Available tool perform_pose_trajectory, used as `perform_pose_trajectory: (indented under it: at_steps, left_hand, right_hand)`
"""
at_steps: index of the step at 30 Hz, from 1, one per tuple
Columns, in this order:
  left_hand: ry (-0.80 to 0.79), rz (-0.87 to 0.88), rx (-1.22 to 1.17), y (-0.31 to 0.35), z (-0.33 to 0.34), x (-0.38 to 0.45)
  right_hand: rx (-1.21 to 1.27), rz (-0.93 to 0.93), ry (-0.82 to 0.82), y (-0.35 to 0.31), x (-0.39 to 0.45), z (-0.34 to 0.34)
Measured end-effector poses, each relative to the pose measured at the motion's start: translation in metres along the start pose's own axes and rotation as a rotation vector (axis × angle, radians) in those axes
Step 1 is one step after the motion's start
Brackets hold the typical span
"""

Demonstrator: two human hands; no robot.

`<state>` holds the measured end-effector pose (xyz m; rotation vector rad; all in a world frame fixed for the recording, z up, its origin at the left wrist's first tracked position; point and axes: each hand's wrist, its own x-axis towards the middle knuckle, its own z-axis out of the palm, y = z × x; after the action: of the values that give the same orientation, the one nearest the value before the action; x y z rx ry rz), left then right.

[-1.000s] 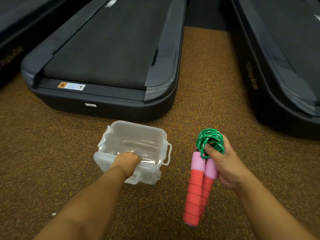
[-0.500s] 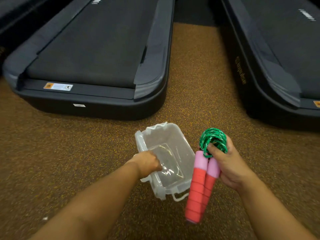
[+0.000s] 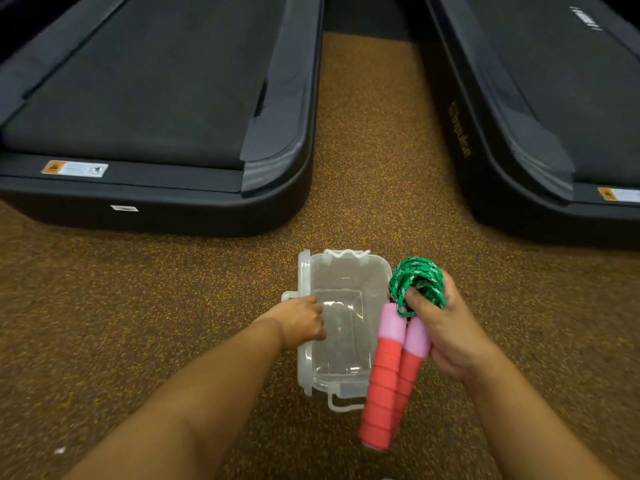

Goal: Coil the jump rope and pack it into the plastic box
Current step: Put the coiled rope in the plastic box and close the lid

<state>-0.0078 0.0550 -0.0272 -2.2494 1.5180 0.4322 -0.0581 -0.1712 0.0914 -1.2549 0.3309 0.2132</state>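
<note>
Two dark treadmills (image 3: 156,98) flank a strip of speckled brown floor (image 3: 363,168), and on that floor, just in front of the person, sits the clear plastic box (image 3: 341,362), lid off and empty, its long side running away from the camera. The left hand (image 3: 301,322) is clamped on the box's left rim, fingers curled over the wall; the box looks thin, light and a little slick, so it likely slides or tips unless pinned this way, and the rim seems the sensible place to hold it. Just beside the box's right wall, touching or nearly so, the right hand (image 3: 446,327) is wrapped around the jump rope (image 3: 415,282), already coiled into a tight green bundle with the thumb pressed into the loops. The braided cord looks soft and springy, apt to unwind once released, so I would keep the grip where coil meets handles. The two foam handles (image 3: 388,386), pink at the top and red below, hang side by side; they look light, stiff and grippy.
</note>
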Motion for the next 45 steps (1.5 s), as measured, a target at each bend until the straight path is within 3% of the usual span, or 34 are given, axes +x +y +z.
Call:
perform_pose_trajectory:
  at_steps: [10,13,16,20,24,28,30,34,40,42,45]
  left_hand:
    - [0.095,-0.164,-0.147,-0.004,0.012,-0.051]
    - [0.035,-0.216,-0.23,-0.011,0.018,-0.072]
    - [-0.004,-0.395,-0.392,-0.022,0.02,-0.082]
    - [-0.129,-0.719,-0.851,-0.035,0.013,-0.099]
    - [-0.203,-0.905,-1.335,-0.05,0.026,-0.132]
    - [-0.01,-1.068,-1.935,-0.057,0.053,-0.171]
    - [0.14,-1.265,-2.087,-0.051,0.067,-0.177]
    - [0.309,-1.552,-2.104,-0.03,0.089,-0.151]
    - [0.51,-1.611,-2.095,-0.02,0.085,-0.091]
    - [0.486,-1.591,-2.021,-0.021,0.083,-0.079]
    - [0.172,-1.59,-1.703,-0.019,0.08,-0.07]
  right_hand:
    - [0.013,0.048,0.014,0.007,0.006,0.002]
    - [-0.004,0.042,0.019,0.007,0.008,0.0]
    - [-0.019,0.038,0.028,0.009,0.01,-0.001]
    - [-0.017,0.043,0.039,0.01,0.009,-0.001]
    - [-0.006,0.05,0.048,0.01,0.008,-0.001]
    - [-0.004,0.068,0.038,0.009,0.008,-0.003]
    - [-0.005,0.073,0.03,0.01,0.009,-0.004]
    - [-0.018,0.057,0.04,0.017,0.014,-0.004]
    - [-0.132,-0.049,0.043,0.023,0.038,0.002]
    - [-0.21,-0.108,0.049,0.026,0.049,0.007]
    - [-0.36,-0.188,0.069,0.032,0.063,0.016]
